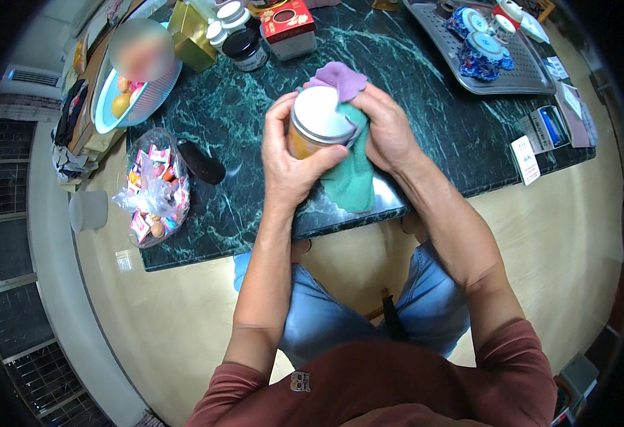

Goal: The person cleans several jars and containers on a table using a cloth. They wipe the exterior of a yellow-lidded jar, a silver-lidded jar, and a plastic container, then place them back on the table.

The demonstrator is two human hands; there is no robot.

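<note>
My left hand (291, 155) grips a cylindrical container (302, 145) with a white top and a yellowish body, tilted a little above the table's near edge. On the container's right side my right hand (389, 125) presses a cloth (353, 179), green on one face and purple on the other. The cloth's purple corner folds up over the far rim, and its green part hangs down below my hands. Cloth and fingers hide the container's right side.
On the dark green marble table (213, 219) lie a bag of wrapped sweets (157, 197) and a black object (202, 161). Behind stand a blue basket of fruit (141, 104), a gold box (193, 40), jars (245, 50) and a red-topped box (289, 29). A grey tray (520, 69) holds blue patterned teaware (482, 50).
</note>
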